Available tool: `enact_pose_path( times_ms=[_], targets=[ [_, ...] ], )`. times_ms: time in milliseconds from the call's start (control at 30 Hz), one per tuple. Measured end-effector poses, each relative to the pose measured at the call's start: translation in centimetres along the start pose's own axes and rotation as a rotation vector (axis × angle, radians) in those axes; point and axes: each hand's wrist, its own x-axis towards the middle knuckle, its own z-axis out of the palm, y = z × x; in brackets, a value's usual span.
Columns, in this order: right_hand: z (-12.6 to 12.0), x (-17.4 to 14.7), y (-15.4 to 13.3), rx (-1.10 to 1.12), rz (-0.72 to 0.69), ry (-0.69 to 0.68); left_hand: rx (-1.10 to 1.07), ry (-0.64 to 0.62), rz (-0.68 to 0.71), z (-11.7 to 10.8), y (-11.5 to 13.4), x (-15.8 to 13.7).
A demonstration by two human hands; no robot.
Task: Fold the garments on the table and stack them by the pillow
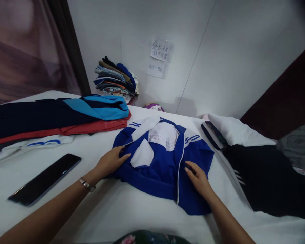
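A blue and white zip jacket (162, 184) lies spread on the white-covered table, its front partly open with the blue lining showing. White panels with blue stripes run over both shoulders. A white pocket-like flap (142, 154) lies turned out on the left inner side. At the jacket's left edge, my left hand (112, 161) rests with thumb and fingers apart, touching the cloth. My right hand (198, 178) lies over the right front panel, beside the white-edged zip line, with its fingers loosely bent and apart. Neither hand visibly pinches the fabric.
A black phone (45, 179) lies at the left. Behind it are dark, blue and red garments (96, 106). A folded clothes stack (115, 79) stands by the wall. Black clothing (266, 179) and a white cloth (239, 130) lie at the right. Paper notes (160, 51) hang on the wall.
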Motion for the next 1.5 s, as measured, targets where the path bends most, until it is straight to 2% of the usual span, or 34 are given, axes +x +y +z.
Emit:
enact_pose_path(
  times_ms=[67,167,367,467,567,667,733,800,833,867,900,933,967,1000,1033,1067,1133,1200,1267,1367,1500],
  targets=[
    [0.5,-1.3,-1.3,0.01,0.042,-0.083,-0.042,-0.037,-0.067,-0.2,0.0,-0.6],
    [1.3,-2.4,-2.6,-0.008,0.012,-0.174,-0.002,0.046,-0.108,-0.4,-0.1,-0.8],
    [2.9,-4.4,-3.2,-0.08,-0.098,-0.154,0.103,0.085,-0.162,-0.1,-2.0,-1.0],
    [4.0,-5.5,-3.5,-0.131,-0.119,-0.162,0.06,0.014,-0.253,0.2,-3.0,-1.2],
    [4.7,-6.1,-3.9,-0.194,-0.135,-0.17,-0.1,-0.075,-0.215,-0.9,-3.1,-1.3],
    [5.0,-6.2,-4.3,-0.231,-0.161,-0.164,-0.164,0.022,-0.191,-3.6,-1.3,-1.4],
    [5.1,-6.1,-4.5,-0.266,-0.183,-0.166,-0.05,0.163,-0.167,-5.3,1.4,-1.8],
    [5.3,-6.1,-4.8,-0.313,-0.209,-0.174,0.066,0.253,-0.073,-5.6,4.8,-2.6],
    [5.5,-6.1,-4.9,-0.336,-0.221,-0.18,0.08,0.239,0.005,-5.1,6.5,-3.1],
    [5.6,-6.1,-4.9,-0.355,-0.23,-0.187,0.07,0.168,0.132,-4.3,8.0,-3.7],
    [5.8,-6.2,-4.9,-0.371,-0.236,-0.19,0.036,0.04,0.269,-3.1,9.3,-4.2],
    [5.9,-6.3,-4.9,-0.38,-0.238,-0.192,0.004,-0.139,0.414,-1.9,10.3,-4.7],
    [5.9,-6.4,-4.8,-0.381,-0.238,-0.191,-0.024,-0.327,0.516,-0.7,10.9,-5.1],
    [5.9,-6.5,-4.7,-0.374,-0.238,-0.189,-0.048,-0.448,0.564,0.3,11.1,-5.3],
    [5.8,-6.6,-4.6,-0.356,-0.239,-0.189,-0.065,-0.499,0.564,1.1,10.9,-5.4],
    [5.5,-6.7,-4.5,-0.325,-0.237,-0.193,-0.072,-0.474,0.52,1.6,10.5,-5.3],
    [4.8,-6.8,-4.4,-0.213,-0.218,-0.21,-0.055,-0.281,0.372,1.9,9.0,-5.1],
    [3.8,-6.2,-4.4,-0.056,-0.176,-0.221,-0.003,-0.115,0.248,1.8,7.3,-4.8],
    [2.9,-4.8,-4.8,0.081,-0.134,-0.194,0.067,-0.054,0.188,1.7,6.0,-4.6],
    [2.2,-0.8,-5.8,0.214,-0.077,-0.156,0.159,-0.061,0.156,2.1,5.0,-4.8],
    [3.7,7.3,-7.2,0.404,0.055,-0.127,0.175,-0.116,0.148,2.8,5.0,-4.8]
  ],
)
